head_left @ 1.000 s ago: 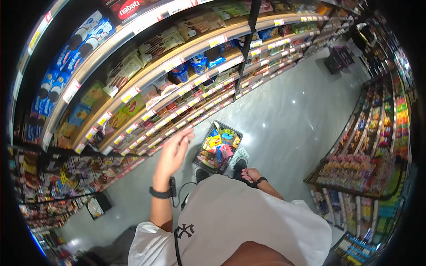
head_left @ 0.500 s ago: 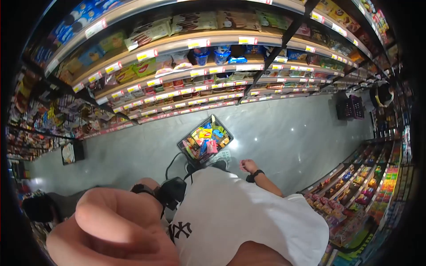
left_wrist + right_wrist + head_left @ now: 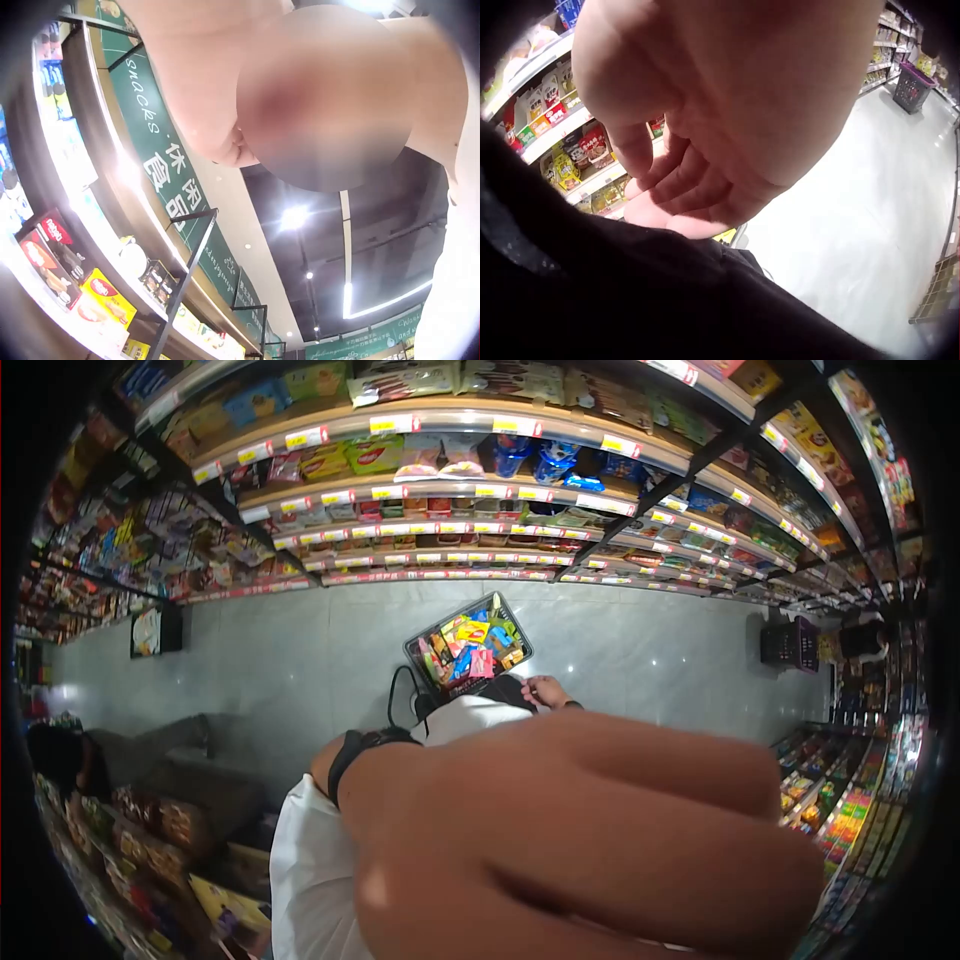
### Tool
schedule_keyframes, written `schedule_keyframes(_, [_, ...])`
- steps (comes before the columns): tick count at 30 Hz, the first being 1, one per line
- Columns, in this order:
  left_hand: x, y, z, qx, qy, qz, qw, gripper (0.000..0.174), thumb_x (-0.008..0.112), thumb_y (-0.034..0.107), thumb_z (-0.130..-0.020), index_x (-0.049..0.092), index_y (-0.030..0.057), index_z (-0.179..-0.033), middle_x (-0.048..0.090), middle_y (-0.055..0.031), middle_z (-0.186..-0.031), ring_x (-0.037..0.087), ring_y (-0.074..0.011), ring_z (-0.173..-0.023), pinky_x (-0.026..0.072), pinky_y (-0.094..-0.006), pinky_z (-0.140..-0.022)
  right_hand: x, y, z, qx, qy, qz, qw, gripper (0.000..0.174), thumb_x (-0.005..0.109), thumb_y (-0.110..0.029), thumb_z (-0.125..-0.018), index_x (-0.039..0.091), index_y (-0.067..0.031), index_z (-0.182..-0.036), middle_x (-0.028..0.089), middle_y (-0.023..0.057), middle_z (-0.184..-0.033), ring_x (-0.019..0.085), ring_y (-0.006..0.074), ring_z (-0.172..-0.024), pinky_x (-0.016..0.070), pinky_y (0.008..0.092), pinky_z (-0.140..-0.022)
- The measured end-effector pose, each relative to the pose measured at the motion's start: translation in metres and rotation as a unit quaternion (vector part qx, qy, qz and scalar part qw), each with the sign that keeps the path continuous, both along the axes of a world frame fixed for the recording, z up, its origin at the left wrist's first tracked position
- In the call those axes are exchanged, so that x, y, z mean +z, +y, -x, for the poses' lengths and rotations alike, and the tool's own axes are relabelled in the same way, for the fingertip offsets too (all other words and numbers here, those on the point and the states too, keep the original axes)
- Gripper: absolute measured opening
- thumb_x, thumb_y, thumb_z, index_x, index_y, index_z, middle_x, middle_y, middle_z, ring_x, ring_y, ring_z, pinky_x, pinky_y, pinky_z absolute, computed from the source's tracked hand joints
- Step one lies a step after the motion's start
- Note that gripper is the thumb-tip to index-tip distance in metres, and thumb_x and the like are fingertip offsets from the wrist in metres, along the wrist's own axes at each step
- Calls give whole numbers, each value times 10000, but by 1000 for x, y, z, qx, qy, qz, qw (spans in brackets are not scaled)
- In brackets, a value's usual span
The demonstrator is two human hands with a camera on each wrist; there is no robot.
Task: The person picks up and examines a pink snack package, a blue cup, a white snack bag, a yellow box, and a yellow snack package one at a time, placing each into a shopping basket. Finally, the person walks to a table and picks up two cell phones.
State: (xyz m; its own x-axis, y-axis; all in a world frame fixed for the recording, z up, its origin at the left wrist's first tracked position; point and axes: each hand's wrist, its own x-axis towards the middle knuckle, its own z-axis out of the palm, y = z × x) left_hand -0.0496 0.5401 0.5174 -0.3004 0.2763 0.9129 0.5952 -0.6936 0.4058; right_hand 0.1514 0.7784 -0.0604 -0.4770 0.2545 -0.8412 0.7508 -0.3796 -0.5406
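My left hand (image 3: 600,830), large and close to the head camera, is raised with its back showing and its fingers extending to the right. In the left wrist view that hand (image 3: 202,82) is up beside the blurred face, fingertips partly hidden; no object shows in it. My right hand (image 3: 545,691) hangs low by my body, near a black shopping basket (image 3: 451,620) on the floor. Its fingers are loosely curled with nothing in them, as the right wrist view shows of the hand (image 3: 697,165). Colourful snack packs (image 3: 470,645) fill the basket.
Long shelves (image 3: 440,495) of packaged snacks run along the front. A dark purple basket (image 3: 790,645) stands on the floor at right, a black bin-like box (image 3: 157,632) at left. Another person (image 3: 65,760) is at far left. More racks (image 3: 850,790) line the right.
My left hand has come up from beside the shelf, past the left of the shirt, to right before the head camera. The view has turned; the right hand stays low.
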Motion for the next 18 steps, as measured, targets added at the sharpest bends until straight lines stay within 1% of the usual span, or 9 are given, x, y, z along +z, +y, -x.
schedule_keyframes(3, [-10, 17, 2, 12, 1, 17, 1000, 73, 653, 95, -834, 631, 48, -782, 635, -69, -754, 562, -209, -704, 440, -324, -603, -46, 36, 13, 45, 6, 5, 999, 231, 555, -209, -960, 688, -53, -1067, 714, 55, -881, 684, 157, -692, 543, 284, -581])
schedule_keyframes(4, [-12, 24, 4, 24, -1, 25, 999, 61, 661, 87, -825, 641, 45, -786, 646, -74, -757, 569, -213, -704, 446, -328, -607, -38, 40, 21, 128, 8, -126, 984, 230, 555, -208, -960, 685, -52, -1068, 715, 53, -880, 683, 154, -682, 542, 283, -576])
schedule_keyframes(6, [-27, 35, 8, 59, -11, 66, 996, 39, 677, 72, -808, 660, 40, -793, 667, -83, -763, 582, -222, -704, 458, -337, -615, -37, 71, 40, 52, 28, -11, 998, 210, 550, -177, -961, 677, -48, -1068, 719, 46, -878, 683, 147, -662, 535, 275, -554])
schedule_keyframes(9, [-69, 42, 5, 148, -97, 227, 958, 50, 677, 46, -820, 664, -3, -821, 679, -102, -769, 597, -222, -724, 480, -337, -659, 19, 118, 81, 38, 66, -60, 995, 164, 558, -91, -944, 678, -53, -1048, 707, 35, -850, 661, 139, -665, 541, 293, -583])
schedule_keyframes(12, [-137, 54, -7, 259, -260, 302, 880, 34, 687, 20, -866, 706, -5, -853, 693, -77, -797, 568, -134, -703, 450, -269, -666, 42, 192, 132, 41, 159, -277, 947, 143, 658, -155, -902, 663, -55, -1003, 642, 14, -846, 583, 104, -701, 478, 254, -618])
schedule_keyframes(14, [-168, 57, -18, 309, -275, 359, 837, 99, 659, 62, -922, 698, -18, -877, 684, -80, -795, 575, -126, -725, 438, -264, -666, 40, 248, 178, -25, 353, -366, 861, 269, 723, -164, -875, 610, -39, -1084, 587, -13, -852, 539, 84, -769, 454, 234, -676])
schedule_keyframes(15, [-177, 58, -26, 332, -281, 397, 808, 120, 648, 73, -938, 687, -27, -887, 681, -82, -800, 609, -141, -751, 452, -271, -685, 87, 256, 200, -25, 309, -422, 852, 437, 778, -171, -832, 542, -12, -1164, 544, -8, -912, 516, 99, -856, 456, 241, -759])
schedule_keyframes(16, [-186, 61, -34, 348, -282, 406, 796, 111, 659, 81, -932, 698, -17, -897, 682, -82, -794, 598, -141, -730, 442, -275, -667, 116, 263, 218, -45, 324, -483, 812, 616, 820, -244, -792, 503, 18, -1251, 586, 61, -1059, 555, 151, -975, 471, 289, -876])
schedule_keyframes(18, [-197, 67, -48, 383, -285, 421, 771, 99, 683, 95, -918, 718, 3, -918, 685, -80, -781, 576, -142, -687, 421, -281, -631, 177, 273, 254, -37, 310, -478, 821, 919, 873, -364, -729, 400, 89, -1375, 500, 269, -1366, 508, 355, -1292, 415, 407, -1078])
